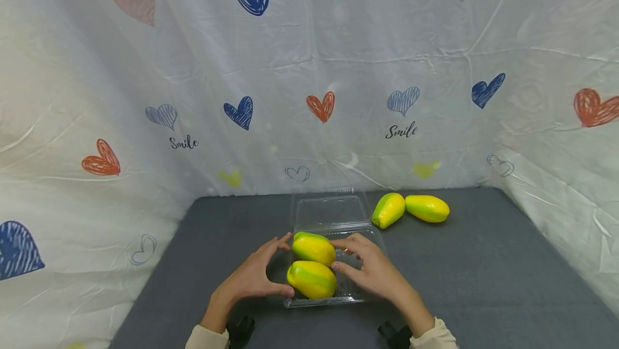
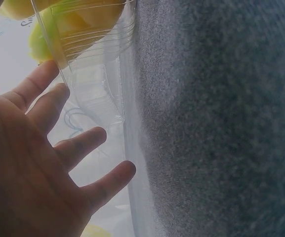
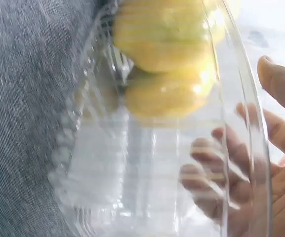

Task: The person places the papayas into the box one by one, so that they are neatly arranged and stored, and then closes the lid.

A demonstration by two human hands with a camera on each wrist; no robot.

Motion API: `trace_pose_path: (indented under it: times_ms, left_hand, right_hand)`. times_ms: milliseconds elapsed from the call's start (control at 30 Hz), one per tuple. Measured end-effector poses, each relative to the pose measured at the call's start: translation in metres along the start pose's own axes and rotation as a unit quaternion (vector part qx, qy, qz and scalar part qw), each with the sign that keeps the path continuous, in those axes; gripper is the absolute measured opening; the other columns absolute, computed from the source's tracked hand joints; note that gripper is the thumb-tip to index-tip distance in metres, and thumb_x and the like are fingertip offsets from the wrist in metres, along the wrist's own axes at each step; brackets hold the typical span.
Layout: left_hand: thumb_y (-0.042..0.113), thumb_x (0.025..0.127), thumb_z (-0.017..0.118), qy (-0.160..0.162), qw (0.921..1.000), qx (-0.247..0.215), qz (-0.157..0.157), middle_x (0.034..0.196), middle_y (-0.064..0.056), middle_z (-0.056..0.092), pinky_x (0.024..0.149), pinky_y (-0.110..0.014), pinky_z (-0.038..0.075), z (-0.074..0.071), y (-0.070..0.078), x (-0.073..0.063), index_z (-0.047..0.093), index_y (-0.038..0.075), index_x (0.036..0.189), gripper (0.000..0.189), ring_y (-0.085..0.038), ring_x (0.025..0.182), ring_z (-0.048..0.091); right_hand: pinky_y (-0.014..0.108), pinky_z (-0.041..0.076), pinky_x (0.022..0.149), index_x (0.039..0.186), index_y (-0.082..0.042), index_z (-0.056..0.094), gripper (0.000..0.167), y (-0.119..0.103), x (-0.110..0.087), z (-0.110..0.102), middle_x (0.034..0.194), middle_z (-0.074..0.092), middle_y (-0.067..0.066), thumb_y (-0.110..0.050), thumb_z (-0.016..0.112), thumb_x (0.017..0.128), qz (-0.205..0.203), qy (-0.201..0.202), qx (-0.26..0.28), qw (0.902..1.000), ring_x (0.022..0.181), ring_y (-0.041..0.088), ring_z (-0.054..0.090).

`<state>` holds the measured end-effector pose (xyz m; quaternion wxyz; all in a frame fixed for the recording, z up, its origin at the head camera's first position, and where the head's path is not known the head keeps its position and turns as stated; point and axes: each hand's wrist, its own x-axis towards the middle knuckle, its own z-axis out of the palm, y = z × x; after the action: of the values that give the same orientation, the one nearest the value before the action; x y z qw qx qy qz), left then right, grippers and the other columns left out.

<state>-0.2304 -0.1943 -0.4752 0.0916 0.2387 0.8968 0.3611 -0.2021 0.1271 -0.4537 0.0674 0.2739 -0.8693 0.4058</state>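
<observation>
Two yellow-green papayas lie side by side in an open clear plastic clamshell box, the farther papaya [image 1: 313, 248] behind the nearer papaya [image 1: 311, 280]. My left hand [image 1: 258, 269] is at their left ends, fingers spread, thumb by the nearer papaya. In the left wrist view the left hand [image 2: 43, 143] has its fingers apart beside the box's clear wall [image 2: 95, 84]. At the right ends is my right hand [image 1: 368, 264], its thumb and fingers apart with the fingertips close to the fruit. The right wrist view shows the right hand [image 3: 280, 163] partly behind the clear wall [image 3: 147, 173].
The box's clear lid [image 1: 331, 210] lies folded back, away from me. Two more papayas rest behind and to the right, one slanted papaya [image 1: 389, 210] and one sideways papaya [image 1: 427, 209]. A heart-printed curtain [image 1: 309, 80] hangs behind the dark grey table [image 1: 483, 263].
</observation>
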Motion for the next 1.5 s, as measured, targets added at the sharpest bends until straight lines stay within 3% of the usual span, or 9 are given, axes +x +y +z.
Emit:
trace_pose_path:
  times_ms: [233,467,700,933,1233,1500]
  left_hand:
    - [0.055,0.072,0.089,-0.001,1.0,-0.005,0.006,0.169,0.017,0.022,0.113,-0.078,0.025,-0.001,0.001,0.0,0.053,0.028,0.134,0.077,-0.037,0.157,0.019]
    - [0.055,0.071,0.089,0.001,1.0,0.0,0.005,0.168,0.02,0.022,0.113,-0.078,0.024,-0.001,0.0,0.001,0.052,0.028,0.134,0.078,-0.036,0.158,0.02]
    - [0.055,0.072,0.089,-0.001,1.0,0.002,0.006,0.168,0.019,0.022,0.113,-0.076,0.027,-0.001,0.002,0.0,0.052,0.028,0.135,0.078,-0.035,0.157,0.021]
    - [0.056,0.072,0.089,0.002,1.0,0.003,0.006,0.169,0.016,0.023,0.112,-0.078,0.026,0.0,0.003,0.001,0.053,0.027,0.134,0.077,-0.038,0.157,0.021]
    - [0.055,0.074,0.088,-0.002,1.0,0.002,0.006,0.169,0.014,0.022,0.111,-0.079,0.025,0.0,0.001,0.001,0.052,0.026,0.135,0.077,-0.042,0.157,0.018]
    - [0.056,0.073,0.088,-0.003,1.0,0.0,0.004,0.169,0.017,0.021,0.113,-0.079,0.024,0.0,0.0,0.001,0.052,0.027,0.134,0.077,-0.04,0.158,0.016]
  right_hand:
    - [0.036,0.055,0.081,0.134,-0.022,0.067,0.042,0.005,0.0,-0.008,0.107,0.061,-0.011,-0.038,0.072,0.095,-0.014,0.017,-0.018,0.9996,0.095,0.01,0.055]
    - [0.038,0.056,0.085,0.134,-0.026,0.066,0.042,0.007,0.001,-0.015,0.112,0.063,-0.012,-0.033,0.075,0.093,-0.005,0.03,-0.028,0.9991,0.103,0.011,0.062]
    - [0.042,0.057,0.088,0.134,-0.028,0.066,0.044,0.009,0.0,-0.019,0.116,0.064,-0.012,-0.039,0.074,0.093,0.017,0.034,-0.026,0.9989,0.108,0.013,0.065]
    - [0.035,0.055,0.082,0.131,-0.027,0.068,0.041,0.011,-0.001,-0.022,0.114,0.064,-0.012,-0.036,0.077,0.091,0.005,0.058,-0.041,0.9974,0.099,0.008,0.059]
    - [0.051,0.055,0.093,0.132,-0.02,0.067,0.044,0.016,0.0,-0.024,0.123,0.066,0.0,-0.034,0.077,0.092,0.015,0.075,-0.05,0.9958,0.111,0.021,0.064]
    - [0.053,0.053,0.096,0.134,-0.013,0.067,0.048,0.023,0.0,-0.032,0.125,0.066,0.007,-0.022,0.081,0.089,0.027,0.117,-0.07,0.9902,0.115,0.029,0.062]
